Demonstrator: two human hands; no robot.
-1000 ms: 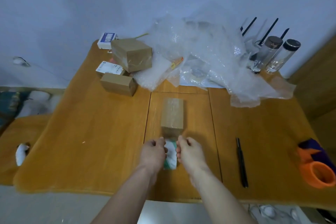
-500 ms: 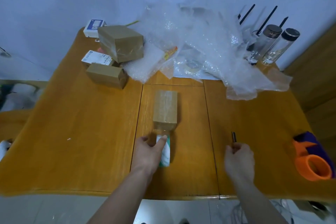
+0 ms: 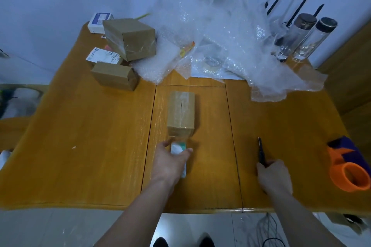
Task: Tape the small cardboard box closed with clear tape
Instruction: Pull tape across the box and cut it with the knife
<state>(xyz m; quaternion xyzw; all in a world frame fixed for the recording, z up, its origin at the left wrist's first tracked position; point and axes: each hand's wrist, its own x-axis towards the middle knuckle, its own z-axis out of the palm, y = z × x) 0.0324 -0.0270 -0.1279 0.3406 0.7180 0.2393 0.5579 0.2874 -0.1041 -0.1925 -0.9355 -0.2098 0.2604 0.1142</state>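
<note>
A small cardboard box (image 3: pixel 181 109) lies in the middle of the wooden table (image 3: pixel 90 146), its long side pointing away from me, a seam along its top. Clear tape stretches from its near end down to a tape roll with a white and green core (image 3: pixel 178 147). My left hand (image 3: pixel 170 163) grips that roll just in front of the box. My right hand (image 3: pixel 274 174) rests on the table to the right, fingers closed around the near end of a slim black cutter (image 3: pixel 261 151).
Two more cardboard boxes (image 3: pixel 130 39) (image 3: pixel 114 75) and small white packets sit at the back left. Crumpled bubble wrap (image 3: pixel 220 42) covers the back centre. Two glass bottles (image 3: pixel 307 36) stand back right. An orange and purple tape dispenser (image 3: pixel 349 166) lies at the right edge.
My right hand left the tape roll, moved right and closed on the black cutter. My left hand stayed on the roll, which still trails tape from the box.
</note>
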